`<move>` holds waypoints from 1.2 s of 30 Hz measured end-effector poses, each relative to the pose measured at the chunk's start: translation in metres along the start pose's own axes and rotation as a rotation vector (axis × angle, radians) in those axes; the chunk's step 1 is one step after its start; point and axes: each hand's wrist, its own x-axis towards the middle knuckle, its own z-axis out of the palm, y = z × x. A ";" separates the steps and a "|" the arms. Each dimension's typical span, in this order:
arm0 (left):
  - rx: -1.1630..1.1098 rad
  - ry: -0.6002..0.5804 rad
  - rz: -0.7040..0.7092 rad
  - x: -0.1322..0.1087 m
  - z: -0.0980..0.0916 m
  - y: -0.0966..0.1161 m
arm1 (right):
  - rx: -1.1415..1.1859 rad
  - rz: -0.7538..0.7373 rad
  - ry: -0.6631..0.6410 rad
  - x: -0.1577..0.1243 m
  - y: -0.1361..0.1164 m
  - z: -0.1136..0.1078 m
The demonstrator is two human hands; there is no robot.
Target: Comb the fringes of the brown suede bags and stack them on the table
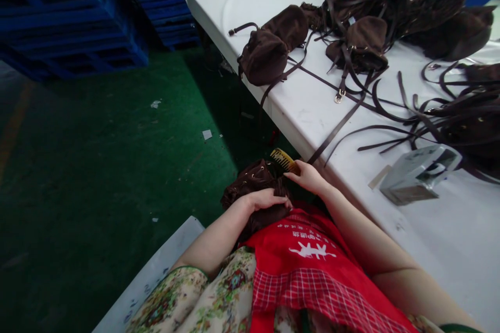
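A dark brown drawstring bag [250, 179] with small metal eyelets rests against my front, beside the table edge. My left hand [269, 199] lies across it, fingers curled onto the brown material; the fingertips are partly lost in its folds. In my right hand [308, 177] is a yellow comb [284, 159], gripped at one end with the toothed end pointing left, just above the bag. A red apron [308, 234] covers my lap below both hands.
On the white table [297, 119] to my right lie several brown bags [265, 57] with long straps [344, 125]. A clear plastic holder [417, 174] stands nearer me. Blue pallets [70, 15] are stacked at back left on the green floor [128, 166].
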 end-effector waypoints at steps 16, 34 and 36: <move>-0.268 0.306 0.033 0.001 0.021 -0.010 | -0.629 -0.138 -0.136 -0.058 -0.008 0.039; 0.956 0.415 0.236 -0.005 0.055 0.008 | -0.363 0.315 -0.055 -0.046 0.028 0.042; 1.019 0.339 0.279 -0.005 0.063 0.005 | -0.307 0.378 -0.040 -0.044 0.045 0.038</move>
